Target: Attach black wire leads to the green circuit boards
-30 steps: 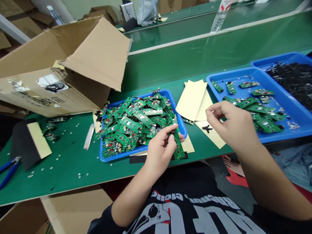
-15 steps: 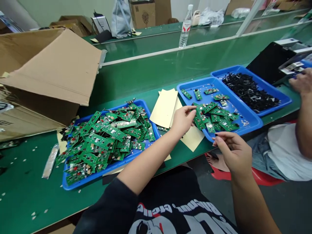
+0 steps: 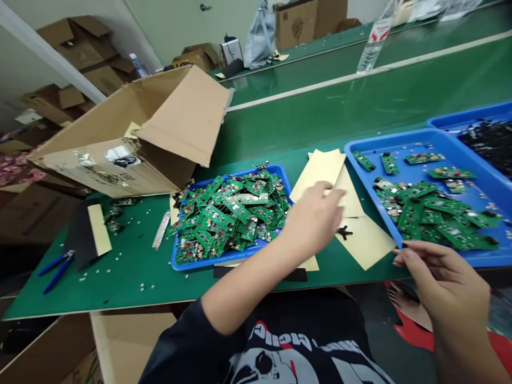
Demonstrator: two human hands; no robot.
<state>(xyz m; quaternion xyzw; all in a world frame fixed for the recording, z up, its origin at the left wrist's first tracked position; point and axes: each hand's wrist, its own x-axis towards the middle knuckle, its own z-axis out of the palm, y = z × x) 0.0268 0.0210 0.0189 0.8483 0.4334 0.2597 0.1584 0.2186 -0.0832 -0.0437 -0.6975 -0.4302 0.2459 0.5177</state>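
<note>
My left hand (image 3: 316,216) is smeared by motion above the yellow paper sheets (image 3: 356,197), between two blue trays. Whether it holds anything I cannot make out. My right hand (image 3: 444,277) is closed in a pinch on a small black piece (image 3: 404,245), at the near left corner of the right blue tray (image 3: 370,208). Green circuit boards (image 3: 434,210) lie heaped in that tray, with several spread singly behind them. To the left, another blue tray (image 3: 204,263) is piled high with circuit boards (image 3: 228,216). Small black strips (image 3: 344,232) rest on the yellow paper.
A large open cardboard box (image 3: 108,170) stands behind the left tray. Blue-handled pliers (image 3: 58,266) and a black sheet (image 3: 82,234) lie at far left. A water bottle (image 3: 374,45) stands at the back. A third tray (image 3: 452,121) with black parts is at far right.
The view has swung left. My left hand has moved away from the boards in the right tray to above the yellow paper. My right hand keeps its pinch on the small black piece.
</note>
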